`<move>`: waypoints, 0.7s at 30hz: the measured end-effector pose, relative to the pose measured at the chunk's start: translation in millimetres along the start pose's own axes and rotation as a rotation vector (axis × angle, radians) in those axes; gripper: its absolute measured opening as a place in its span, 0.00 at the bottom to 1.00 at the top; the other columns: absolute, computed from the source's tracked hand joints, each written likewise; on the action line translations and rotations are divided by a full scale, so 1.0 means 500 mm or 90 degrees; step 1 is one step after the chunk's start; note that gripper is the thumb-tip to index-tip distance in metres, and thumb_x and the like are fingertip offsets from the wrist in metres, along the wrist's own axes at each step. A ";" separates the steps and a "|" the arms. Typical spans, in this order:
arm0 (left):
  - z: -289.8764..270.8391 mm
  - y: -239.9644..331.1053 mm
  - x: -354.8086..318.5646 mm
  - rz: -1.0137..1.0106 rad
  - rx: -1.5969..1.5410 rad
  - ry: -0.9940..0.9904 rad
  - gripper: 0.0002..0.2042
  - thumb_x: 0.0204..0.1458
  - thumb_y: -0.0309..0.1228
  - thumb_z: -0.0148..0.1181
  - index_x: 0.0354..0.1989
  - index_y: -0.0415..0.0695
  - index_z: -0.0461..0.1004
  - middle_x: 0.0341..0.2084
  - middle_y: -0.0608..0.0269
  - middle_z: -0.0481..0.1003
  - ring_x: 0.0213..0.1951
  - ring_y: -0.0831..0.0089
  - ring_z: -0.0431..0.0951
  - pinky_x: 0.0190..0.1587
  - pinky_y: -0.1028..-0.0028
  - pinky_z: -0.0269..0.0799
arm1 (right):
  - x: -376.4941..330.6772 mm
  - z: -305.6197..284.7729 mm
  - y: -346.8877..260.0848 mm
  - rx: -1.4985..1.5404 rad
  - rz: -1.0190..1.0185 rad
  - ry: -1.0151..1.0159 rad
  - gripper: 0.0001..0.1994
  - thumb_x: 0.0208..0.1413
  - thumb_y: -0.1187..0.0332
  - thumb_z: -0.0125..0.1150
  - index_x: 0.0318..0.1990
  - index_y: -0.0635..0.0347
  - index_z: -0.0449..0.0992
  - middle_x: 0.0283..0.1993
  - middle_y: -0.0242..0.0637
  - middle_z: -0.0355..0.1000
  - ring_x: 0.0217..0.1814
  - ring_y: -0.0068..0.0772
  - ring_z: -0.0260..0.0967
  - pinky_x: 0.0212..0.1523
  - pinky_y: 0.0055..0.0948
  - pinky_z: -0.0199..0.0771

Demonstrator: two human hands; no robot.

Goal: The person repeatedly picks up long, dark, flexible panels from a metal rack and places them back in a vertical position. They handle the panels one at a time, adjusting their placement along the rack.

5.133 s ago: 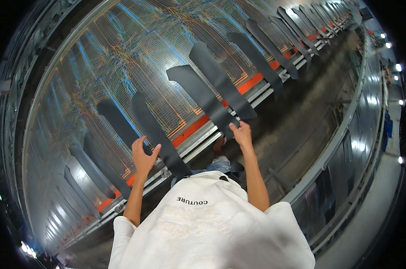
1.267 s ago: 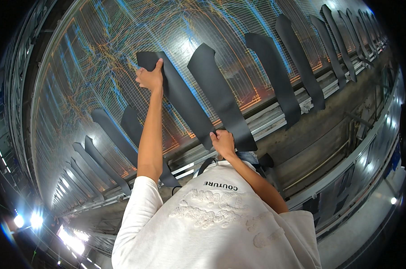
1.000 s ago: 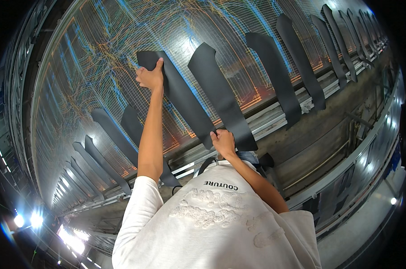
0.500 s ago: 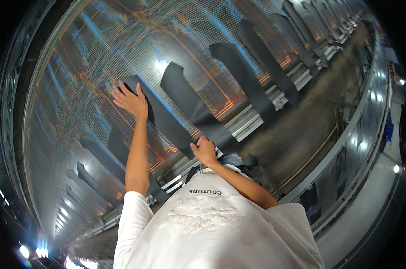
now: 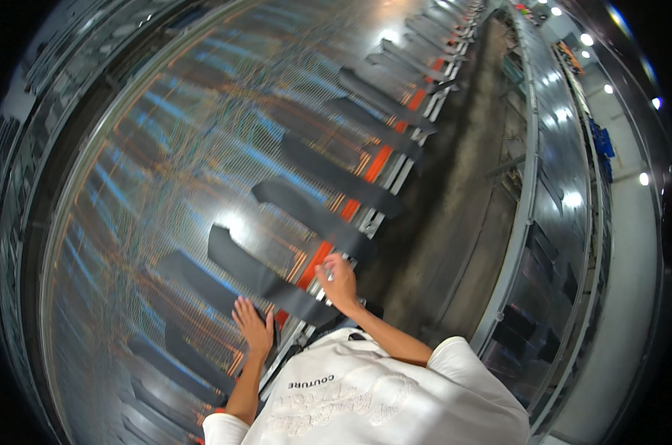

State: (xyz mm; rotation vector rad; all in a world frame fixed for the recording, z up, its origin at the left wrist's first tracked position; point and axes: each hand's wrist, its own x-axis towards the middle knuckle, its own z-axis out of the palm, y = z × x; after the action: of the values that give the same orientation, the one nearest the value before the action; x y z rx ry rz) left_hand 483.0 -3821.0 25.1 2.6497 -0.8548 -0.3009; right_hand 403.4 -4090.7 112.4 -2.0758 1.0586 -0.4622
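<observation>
Dark grey cut pieces of sheet material lie in a row across a long shiny table [image 5: 195, 193] with fine lines and blue and orange marks. With fingers spread, my left hand [image 5: 254, 326] rests flat at the near end of one dark piece [image 5: 202, 285]. Just right of it, another dark piece [image 5: 250, 271] reaches over the table's near edge. My right hand [image 5: 339, 282] is beyond that piece, above the red band [image 5: 317, 263] along the edge. Its fingers are loosely curled, slightly blurred and apart from the thumb, with nothing visible in them.
Several more dark pieces, such as one curved piece [image 5: 310, 211], continue along the table both ways. A metal rail [image 5: 369, 222] follows the near edge. A dark, stained floor strip [image 5: 440, 215] separates this table from another metal table [image 5: 558, 170] on the right.
My left hand has moved from the far end of a dark piece to a near end. My right hand has left the near edge of a piece. The view has turned; a red band now shows.
</observation>
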 end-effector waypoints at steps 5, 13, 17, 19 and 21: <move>-0.037 0.088 0.048 -0.070 -0.113 0.185 0.24 0.54 0.37 0.64 0.53 0.32 0.71 0.60 0.41 0.67 0.62 0.46 0.65 0.67 0.51 0.54 | 0.117 -0.111 0.213 -0.133 0.113 0.211 0.35 0.48 0.59 0.72 0.61 0.63 0.64 0.59 0.54 0.67 0.65 0.58 0.61 0.65 0.50 0.61; 0.123 0.349 0.250 -0.347 -0.705 -0.119 0.25 0.63 0.53 0.55 0.44 0.36 0.75 0.40 0.54 0.78 0.43 0.68 0.79 0.44 0.65 0.75 | 0.172 -0.134 0.363 0.195 0.196 -0.262 0.15 0.52 0.57 0.70 0.38 0.60 0.84 0.34 0.41 0.82 0.36 0.33 0.80 0.38 0.33 0.76; 0.070 0.522 0.370 -0.547 -1.216 -0.245 0.32 0.64 0.58 0.49 0.54 0.36 0.73 0.47 0.55 0.79 0.47 0.64 0.79 0.48 0.67 0.76 | 0.192 -0.208 0.214 0.231 0.024 -0.301 0.11 0.61 0.63 0.63 0.37 0.62 0.74 0.31 0.42 0.77 0.34 0.37 0.77 0.37 0.34 0.74; 0.102 0.493 0.428 -0.357 -1.413 -0.284 0.26 0.65 0.50 0.53 0.56 0.37 0.72 0.48 0.57 0.79 0.47 0.63 0.79 0.50 0.66 0.77 | 0.207 -0.228 0.165 0.268 -0.122 -0.224 0.08 0.62 0.67 0.61 0.37 0.63 0.72 0.28 0.43 0.76 0.28 0.44 0.75 0.31 0.37 0.73; 0.031 0.526 0.472 -0.417 -1.532 -0.070 0.20 0.63 0.41 0.59 0.55 0.37 0.73 0.47 0.60 0.80 0.47 0.65 0.80 0.50 0.69 0.77 | 0.233 -0.268 0.113 0.252 -0.168 -0.225 0.08 0.61 0.69 0.61 0.37 0.63 0.72 0.25 0.42 0.75 0.24 0.39 0.73 0.27 0.36 0.70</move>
State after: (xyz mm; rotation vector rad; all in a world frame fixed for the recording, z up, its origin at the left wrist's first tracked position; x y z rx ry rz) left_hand 528.2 -4166.2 88.4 0.4413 0.4734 -0.8163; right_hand 361.4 -4267.0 155.5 -1.8528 0.4456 -0.3774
